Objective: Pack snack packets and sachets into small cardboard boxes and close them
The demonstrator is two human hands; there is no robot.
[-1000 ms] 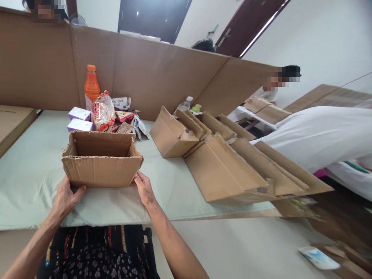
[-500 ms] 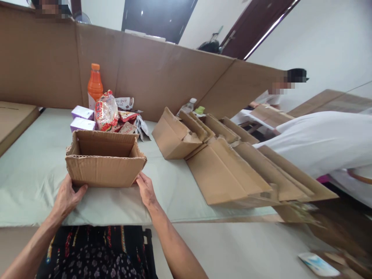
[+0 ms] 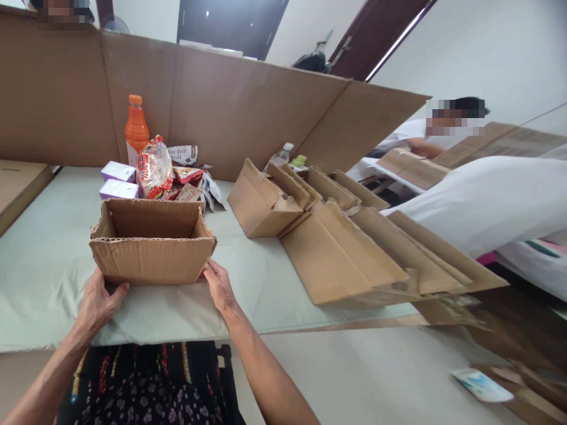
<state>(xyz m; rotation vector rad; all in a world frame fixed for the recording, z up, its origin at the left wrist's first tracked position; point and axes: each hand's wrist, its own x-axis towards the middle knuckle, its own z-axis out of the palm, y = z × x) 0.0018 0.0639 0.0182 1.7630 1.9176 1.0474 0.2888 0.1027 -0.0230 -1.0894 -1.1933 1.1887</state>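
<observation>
At the left, the left hand [image 3: 100,304] is laid half open against the lower left corner of a box [image 3: 150,260], its thumb set apart. The box is stood open-topped near the front edge of a cloth-covered table [image 3: 44,260]; behind it, cartons [image 3: 119,189], a bottle [image 3: 137,127] and snack packs [image 3: 155,171] are gathered. The lower right corner is touched by the right hand [image 3: 219,288], its fingers bent. Should the box be pushed back, the cartons could be knocked; should it be squeezed, its walls could be buckled. Its floor and some fingertips are hidden, so how firmly it is gripped cannot be told. Farther right, more boxes [image 3: 343,254] are partly overlapped.
</observation>
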